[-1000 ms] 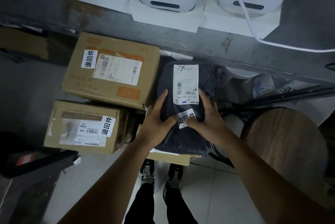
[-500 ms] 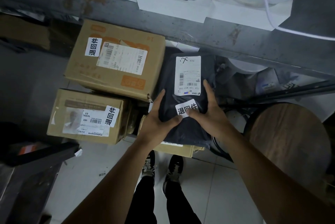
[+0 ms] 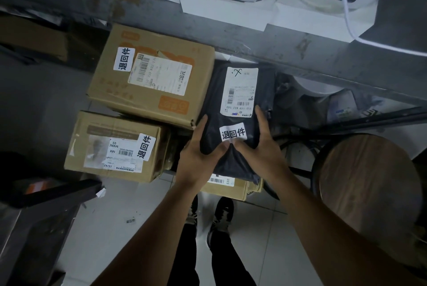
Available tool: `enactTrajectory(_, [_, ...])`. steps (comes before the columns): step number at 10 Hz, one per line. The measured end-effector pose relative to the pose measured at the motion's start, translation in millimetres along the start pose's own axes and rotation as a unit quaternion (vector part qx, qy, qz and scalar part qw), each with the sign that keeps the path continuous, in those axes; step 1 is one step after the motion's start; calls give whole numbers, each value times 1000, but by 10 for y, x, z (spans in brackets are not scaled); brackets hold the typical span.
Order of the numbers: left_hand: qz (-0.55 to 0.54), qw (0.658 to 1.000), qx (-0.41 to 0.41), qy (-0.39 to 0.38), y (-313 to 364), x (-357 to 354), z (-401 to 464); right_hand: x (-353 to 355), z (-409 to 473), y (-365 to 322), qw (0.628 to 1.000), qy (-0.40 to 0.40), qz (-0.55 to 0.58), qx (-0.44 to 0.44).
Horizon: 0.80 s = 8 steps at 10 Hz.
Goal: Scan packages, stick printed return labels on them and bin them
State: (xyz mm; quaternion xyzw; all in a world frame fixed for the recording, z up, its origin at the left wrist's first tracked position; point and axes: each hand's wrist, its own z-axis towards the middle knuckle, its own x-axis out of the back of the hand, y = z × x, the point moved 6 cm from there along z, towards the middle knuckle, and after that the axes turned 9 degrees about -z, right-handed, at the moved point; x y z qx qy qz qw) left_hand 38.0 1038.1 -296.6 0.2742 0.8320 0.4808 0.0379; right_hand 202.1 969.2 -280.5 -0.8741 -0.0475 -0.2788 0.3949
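Both thumbs meet just under the white printed return label (image 3: 233, 134) while the fingers of the left hand (image 3: 196, 156) and right hand (image 3: 263, 147) wrap the sides of the dark plastic mailer bag (image 3: 221, 100) — a two-handed grip. The bag lies on a low cardboard box (image 3: 231, 187), beside a large labelled brown carton (image 3: 150, 75) and a smaller labelled brown carton (image 3: 113, 147) on the floor.

Pale tiled floor (image 3: 111, 228), two labelled cardboard boxes (image 3: 152, 77) on it, round wooden stool (image 3: 367, 184) beside.
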Motion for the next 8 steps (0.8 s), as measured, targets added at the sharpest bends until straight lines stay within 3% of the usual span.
enactTrajectory(5, [91,995,-37,-14,4,141,-6,26,-5,57,999,-5,-41,-3])
enactTrajectory(7, [153,983,-91,44,334,269,-331,118,-349,-191,991,57,-122,-1])
enactTrajectory(8, [236,956,-143,100,585,358,-607,157,-640,-406,977,96,-191,9])
